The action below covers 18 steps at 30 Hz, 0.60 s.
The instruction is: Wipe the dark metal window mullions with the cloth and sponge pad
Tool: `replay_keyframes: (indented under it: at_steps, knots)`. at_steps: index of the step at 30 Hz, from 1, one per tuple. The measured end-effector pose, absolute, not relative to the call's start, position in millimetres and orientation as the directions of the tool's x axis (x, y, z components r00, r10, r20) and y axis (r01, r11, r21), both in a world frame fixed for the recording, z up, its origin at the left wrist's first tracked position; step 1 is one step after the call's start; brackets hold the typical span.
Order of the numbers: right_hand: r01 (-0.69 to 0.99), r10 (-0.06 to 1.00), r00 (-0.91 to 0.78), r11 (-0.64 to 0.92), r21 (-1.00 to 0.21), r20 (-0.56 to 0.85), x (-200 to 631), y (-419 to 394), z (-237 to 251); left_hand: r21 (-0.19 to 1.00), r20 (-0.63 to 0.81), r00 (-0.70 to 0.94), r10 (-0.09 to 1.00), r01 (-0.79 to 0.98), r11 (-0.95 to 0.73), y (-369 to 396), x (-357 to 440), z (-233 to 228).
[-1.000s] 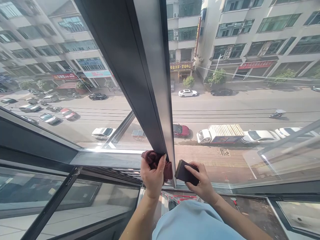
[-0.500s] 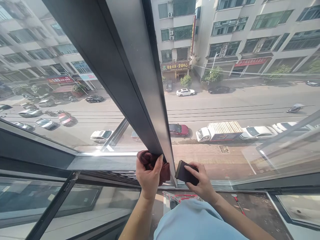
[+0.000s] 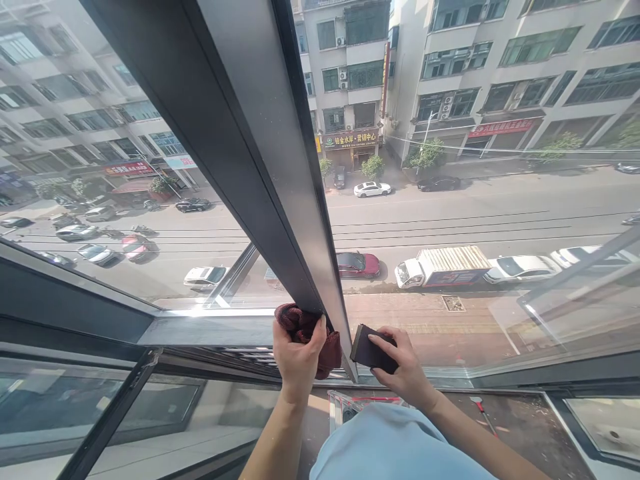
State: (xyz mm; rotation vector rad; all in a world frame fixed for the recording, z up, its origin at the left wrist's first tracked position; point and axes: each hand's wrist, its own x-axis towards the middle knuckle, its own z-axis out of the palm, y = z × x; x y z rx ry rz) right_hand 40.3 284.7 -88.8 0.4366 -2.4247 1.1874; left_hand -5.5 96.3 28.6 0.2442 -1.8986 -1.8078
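While my left hand (image 3: 299, 357) grips a dark red cloth (image 3: 310, 333) against the foot of the window post (image 3: 280, 193), my right hand (image 3: 403, 367) closes around a small black block (image 3: 370, 348), its edge touching the post's right side. I judge I am cleaning this lower corner; next needs firm, steady pressure. No container shows. Beyond the glass (image 3: 475, 220), a street with cars.

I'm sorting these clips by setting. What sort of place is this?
Probably an upper-floor room in a city building, at a large window. The hands hold a cloth and a dark block against the window frame, with a street of parked cars far below.
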Motion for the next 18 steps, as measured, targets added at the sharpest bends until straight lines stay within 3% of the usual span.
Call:
replay_keyframes:
  at_steps: [5, 10, 14, 18]
  knots:
    - [-0.427, -0.095, -0.879, 0.593, -0.683, 0.468, 42.3, 289.6, -93.3, 0.971, 0.237, -0.852, -0.467, 0.219, 0.094, 95.4, -8.1, 37.7]
    - [-0.420, -0.077, -0.879, 0.593, -0.687, 0.472, 42.7, 290.4, -94.2, 0.965, 0.247, -0.864, -0.439, 0.178, 0.194, 92.4, -7.5, 32.1]
    - [-0.427, -0.083, -0.876, 0.594, -0.682, 0.475, 42.3, 286.3, -93.9, 0.976, 0.218, -0.886, -0.409, 0.188, 0.112, 91.2, -8.6, 32.4]
    - [-0.435, -0.091, -0.872, 0.596, -0.675, 0.481, 42.5, 284.3, -93.6, 0.963, 0.262, -0.870, -0.418, 0.208, 0.171, 89.7, -12.9, 36.7]
